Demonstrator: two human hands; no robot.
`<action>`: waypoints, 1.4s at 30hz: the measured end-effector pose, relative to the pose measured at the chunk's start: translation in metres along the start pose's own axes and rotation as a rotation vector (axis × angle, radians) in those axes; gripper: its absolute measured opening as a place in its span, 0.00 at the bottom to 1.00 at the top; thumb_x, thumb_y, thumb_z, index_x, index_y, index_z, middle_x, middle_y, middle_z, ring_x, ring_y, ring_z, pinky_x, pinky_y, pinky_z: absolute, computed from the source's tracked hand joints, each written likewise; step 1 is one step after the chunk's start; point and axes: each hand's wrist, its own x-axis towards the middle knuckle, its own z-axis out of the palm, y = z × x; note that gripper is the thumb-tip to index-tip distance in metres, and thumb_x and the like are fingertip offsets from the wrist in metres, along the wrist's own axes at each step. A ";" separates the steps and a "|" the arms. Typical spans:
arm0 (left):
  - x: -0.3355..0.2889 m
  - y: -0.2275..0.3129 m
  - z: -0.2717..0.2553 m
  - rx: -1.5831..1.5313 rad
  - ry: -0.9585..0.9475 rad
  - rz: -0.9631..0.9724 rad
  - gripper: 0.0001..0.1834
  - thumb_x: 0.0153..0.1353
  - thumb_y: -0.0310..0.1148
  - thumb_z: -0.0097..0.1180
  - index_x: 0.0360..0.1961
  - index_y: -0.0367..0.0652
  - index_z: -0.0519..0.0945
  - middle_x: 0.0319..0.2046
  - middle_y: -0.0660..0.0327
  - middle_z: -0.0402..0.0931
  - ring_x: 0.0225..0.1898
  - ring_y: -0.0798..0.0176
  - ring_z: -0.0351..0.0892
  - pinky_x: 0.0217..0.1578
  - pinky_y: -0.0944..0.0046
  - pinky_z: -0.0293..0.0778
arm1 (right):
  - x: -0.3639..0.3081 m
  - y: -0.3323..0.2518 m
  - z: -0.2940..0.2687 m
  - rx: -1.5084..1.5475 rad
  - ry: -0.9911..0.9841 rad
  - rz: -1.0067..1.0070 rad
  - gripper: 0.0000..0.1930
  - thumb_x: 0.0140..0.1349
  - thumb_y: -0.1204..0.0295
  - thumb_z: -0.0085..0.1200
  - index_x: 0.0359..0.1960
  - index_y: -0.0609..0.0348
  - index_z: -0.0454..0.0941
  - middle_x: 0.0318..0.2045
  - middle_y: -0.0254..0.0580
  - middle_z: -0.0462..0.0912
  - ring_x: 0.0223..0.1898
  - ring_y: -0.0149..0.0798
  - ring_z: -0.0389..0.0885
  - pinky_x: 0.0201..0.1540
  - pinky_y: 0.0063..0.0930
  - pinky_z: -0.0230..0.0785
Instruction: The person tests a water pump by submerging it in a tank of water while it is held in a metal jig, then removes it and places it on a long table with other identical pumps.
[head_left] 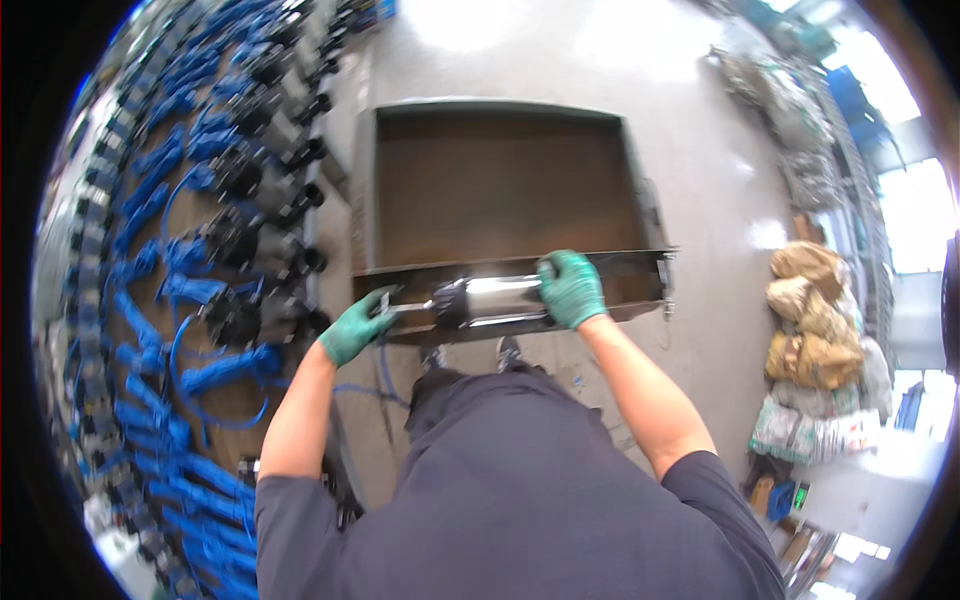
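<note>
Presently, a shiny silver metal cylinder with a black collar [503, 300] is noted above the near strip of an open, rectangular brown metal bin [510, 190]; contact between them cannot be confirmed. Its narrow end is pinched by the green-gloved left hand [355, 330]; its broad end is gripped by the green-gloved right hand [573, 290] — undersides hidden. As judged, weight should be shared evenly, the cylinder held level, and the bin's rim given clearance — knocks avoided.
</note>
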 end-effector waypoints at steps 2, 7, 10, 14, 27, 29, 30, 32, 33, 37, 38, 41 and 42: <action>0.007 -0.031 -0.018 0.201 -0.009 0.002 0.22 0.66 0.37 0.68 0.58 0.39 0.80 0.29 0.67 0.78 0.29 0.73 0.72 0.29 0.66 0.71 | 0.007 -0.011 0.001 -0.020 -0.042 0.010 0.12 0.63 0.65 0.57 0.30 0.60 0.84 0.34 0.60 0.85 0.40 0.63 0.84 0.47 0.53 0.76; 0.017 -0.025 0.007 1.045 0.444 0.114 0.18 0.62 0.50 0.68 0.33 0.44 0.84 0.31 0.43 0.84 0.37 0.34 0.84 0.38 0.41 0.78 | 0.005 -0.001 0.002 -0.031 -0.025 0.000 0.12 0.65 0.64 0.55 0.33 0.60 0.85 0.36 0.57 0.85 0.42 0.59 0.83 0.53 0.50 0.76; 0.019 -0.014 -0.007 0.477 0.206 -0.160 0.20 0.66 0.48 0.66 0.39 0.39 0.84 0.26 0.50 0.84 0.27 0.51 0.84 0.29 0.55 0.78 | 0.003 -0.001 0.000 -0.041 -0.033 -0.010 0.12 0.66 0.64 0.55 0.34 0.59 0.86 0.36 0.55 0.86 0.42 0.59 0.83 0.53 0.50 0.76; 0.010 -0.014 0.000 -0.273 0.007 -0.238 0.16 0.71 0.35 0.59 0.54 0.43 0.73 0.36 0.53 0.81 0.27 0.62 0.81 0.24 0.64 0.75 | -0.005 0.005 -0.005 -0.025 -0.041 0.032 0.12 0.66 0.64 0.55 0.34 0.59 0.86 0.36 0.53 0.86 0.44 0.58 0.83 0.53 0.50 0.76; 0.024 -0.026 -0.003 0.543 0.381 0.007 0.21 0.60 0.48 0.73 0.33 0.43 0.78 0.22 0.50 0.81 0.25 0.49 0.83 0.26 0.53 0.74 | -0.001 -0.001 -0.006 -0.013 -0.071 0.027 0.12 0.65 0.63 0.55 0.35 0.58 0.84 0.38 0.50 0.86 0.45 0.56 0.83 0.54 0.47 0.76; 0.027 -0.016 -0.018 -0.262 0.154 -0.464 0.22 0.63 0.53 0.71 0.31 0.46 0.78 0.20 0.53 0.80 0.23 0.56 0.82 0.21 0.58 0.73 | -0.003 -0.001 -0.006 -0.004 -0.072 0.026 0.12 0.65 0.63 0.55 0.35 0.58 0.84 0.38 0.50 0.86 0.45 0.56 0.83 0.54 0.47 0.76; 0.025 -0.010 -0.016 -0.271 0.156 -0.537 0.19 0.69 0.52 0.64 0.36 0.48 0.79 0.24 0.56 0.81 0.24 0.65 0.80 0.19 0.67 0.71 | -0.003 -0.001 -0.006 -0.001 -0.077 0.028 0.12 0.65 0.63 0.55 0.35 0.58 0.84 0.38 0.50 0.86 0.45 0.56 0.83 0.54 0.48 0.75; 0.019 -0.008 -0.001 -0.292 0.146 -0.312 0.14 0.71 0.46 0.62 0.41 0.48 0.77 0.29 0.58 0.80 0.25 0.66 0.79 0.20 0.67 0.71 | -0.002 0.000 -0.007 0.005 -0.088 0.030 0.11 0.65 0.63 0.56 0.36 0.57 0.84 0.38 0.50 0.86 0.45 0.56 0.83 0.54 0.48 0.75; 0.015 -0.010 0.001 -0.303 0.145 -0.197 0.12 0.72 0.42 0.62 0.44 0.48 0.77 0.31 0.58 0.80 0.25 0.66 0.79 0.21 0.67 0.72 | -0.001 -0.001 -0.007 0.001 -0.088 0.027 0.11 0.65 0.62 0.56 0.36 0.57 0.84 0.38 0.50 0.86 0.45 0.56 0.83 0.54 0.48 0.75; 0.018 -0.055 -0.001 -0.043 0.169 0.346 0.16 0.67 0.23 0.63 0.51 0.48 0.72 0.36 0.65 0.78 0.32 0.69 0.79 0.27 0.68 0.75 | -0.001 -0.001 -0.005 -0.004 -0.083 0.009 0.11 0.65 0.62 0.56 0.36 0.57 0.83 0.38 0.49 0.86 0.45 0.56 0.83 0.54 0.48 0.75; 0.018 -0.049 -0.002 0.031 0.140 0.262 0.14 0.67 0.24 0.64 0.49 0.47 0.74 0.35 0.65 0.79 0.31 0.69 0.79 0.26 0.68 0.74 | -0.003 0.001 -0.005 -0.007 -0.079 0.008 0.11 0.65 0.62 0.56 0.36 0.57 0.83 0.38 0.49 0.86 0.45 0.56 0.83 0.54 0.48 0.75; 0.011 -0.019 -0.009 0.266 0.065 0.001 0.09 0.66 0.26 0.66 0.43 0.46 0.78 0.29 0.65 0.79 0.28 0.70 0.78 0.25 0.68 0.73 | -0.003 0.001 -0.005 -0.007 -0.076 0.015 0.12 0.65 0.62 0.56 0.35 0.57 0.84 0.38 0.49 0.86 0.44 0.56 0.83 0.53 0.48 0.75; 0.013 -0.011 -0.014 0.355 0.037 -0.097 0.07 0.66 0.27 0.66 0.41 0.46 0.79 0.27 0.65 0.79 0.28 0.71 0.78 0.25 0.68 0.73 | -0.002 0.001 -0.004 -0.008 -0.077 0.009 0.11 0.65 0.62 0.56 0.35 0.57 0.84 0.38 0.49 0.86 0.44 0.56 0.83 0.53 0.48 0.75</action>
